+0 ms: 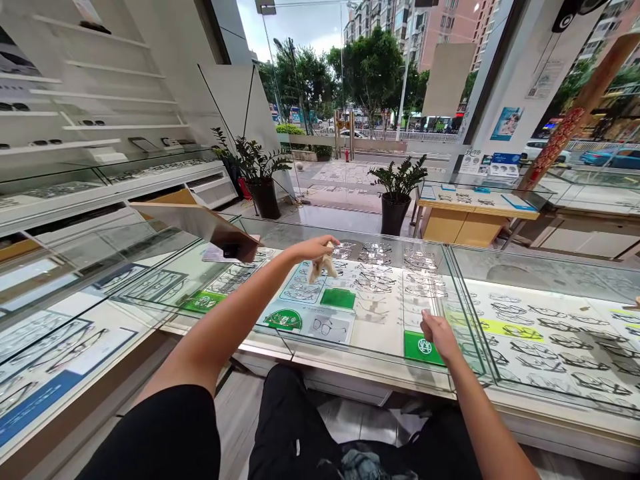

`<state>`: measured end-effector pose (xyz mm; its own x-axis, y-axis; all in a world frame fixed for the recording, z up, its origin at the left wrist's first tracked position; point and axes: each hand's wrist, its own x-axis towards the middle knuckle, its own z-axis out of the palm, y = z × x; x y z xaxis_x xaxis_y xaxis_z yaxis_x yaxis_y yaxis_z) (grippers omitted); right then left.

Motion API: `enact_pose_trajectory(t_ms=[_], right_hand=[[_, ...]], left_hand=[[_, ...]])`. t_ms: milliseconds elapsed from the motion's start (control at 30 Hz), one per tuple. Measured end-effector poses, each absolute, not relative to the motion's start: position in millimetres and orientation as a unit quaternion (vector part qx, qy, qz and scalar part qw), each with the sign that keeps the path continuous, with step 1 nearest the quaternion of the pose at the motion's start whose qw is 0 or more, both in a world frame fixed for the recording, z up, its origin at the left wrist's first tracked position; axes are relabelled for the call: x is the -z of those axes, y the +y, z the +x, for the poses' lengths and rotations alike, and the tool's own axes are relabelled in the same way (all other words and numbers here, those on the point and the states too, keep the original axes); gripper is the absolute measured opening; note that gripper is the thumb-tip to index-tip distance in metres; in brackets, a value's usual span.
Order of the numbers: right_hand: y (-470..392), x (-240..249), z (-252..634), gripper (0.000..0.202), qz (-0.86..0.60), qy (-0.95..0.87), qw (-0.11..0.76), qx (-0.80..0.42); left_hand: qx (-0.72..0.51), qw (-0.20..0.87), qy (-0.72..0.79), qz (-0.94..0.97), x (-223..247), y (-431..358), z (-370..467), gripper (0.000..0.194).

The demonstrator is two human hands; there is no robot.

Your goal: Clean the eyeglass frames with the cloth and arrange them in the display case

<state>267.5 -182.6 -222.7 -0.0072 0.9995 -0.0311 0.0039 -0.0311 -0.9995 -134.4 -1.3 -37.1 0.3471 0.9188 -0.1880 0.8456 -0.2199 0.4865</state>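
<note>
My left hand [314,248] reaches out over the glass display counter [380,353], its fingers closed on a crumpled beige cloth [323,267]. The cloth hangs beneath the fingers, above the far part of the glass. My right hand [440,333] is curled into a loose fist at the near right of the same counter, above a green card [423,348] with a white round logo. Whatever the fist holds, if anything, is hidden. Under the glass lie rows of eyeglasses [375,277], a green rectangular card [337,298] and a picture of glasses [329,328].
A tilted brown-backed stand [220,230] rises at the counter's left. Another glass case [560,347] with eyeglasses adjoins on the right. Potted plants [395,210] stand beyond, before a large window. White shelves [120,100] line the left wall. A low wooden table [455,223] stands back right.
</note>
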Motion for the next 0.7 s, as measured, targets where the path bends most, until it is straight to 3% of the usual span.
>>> enact_pose_trajectory(t_ms=[100,200,333,500,633,700], right_hand=[[-182.7,207.6,247.0,0.068,-0.507,-0.512,0.49,-0.492],[-182.7,183.9,208.0,0.055,-0.458,-0.533,0.494,-0.511],[-183.6,162.9,162.2,0.059,-0.422,-0.499,0.467,-0.596],[-194.0,155.9,155.5,0.042,-0.417,-0.442,0.546,-0.577],[-198.8,150.1,160.8,0.045,-0.425,-0.459,0.535,-0.568],[-197.3,152.0,161.1,0.047,-0.46,-0.478,0.507,-0.551]], left_hand=[[-0.219,0.538,0.461,0.671,31.6,-44.5,-119.6,0.066],[-0.294,0.658,0.403,0.564,33.5,-83.7,-96.5,0.063],[-0.341,0.709,0.384,0.482,45.8,-116.2,-78.9,0.06],[-0.381,0.733,0.404,0.393,68.9,-136.0,-93.2,0.054],[-0.375,0.733,0.412,0.391,83.4,-138.5,-113.8,0.056],[-0.379,0.684,0.449,0.433,94.2,-135.4,-119.6,0.052]])
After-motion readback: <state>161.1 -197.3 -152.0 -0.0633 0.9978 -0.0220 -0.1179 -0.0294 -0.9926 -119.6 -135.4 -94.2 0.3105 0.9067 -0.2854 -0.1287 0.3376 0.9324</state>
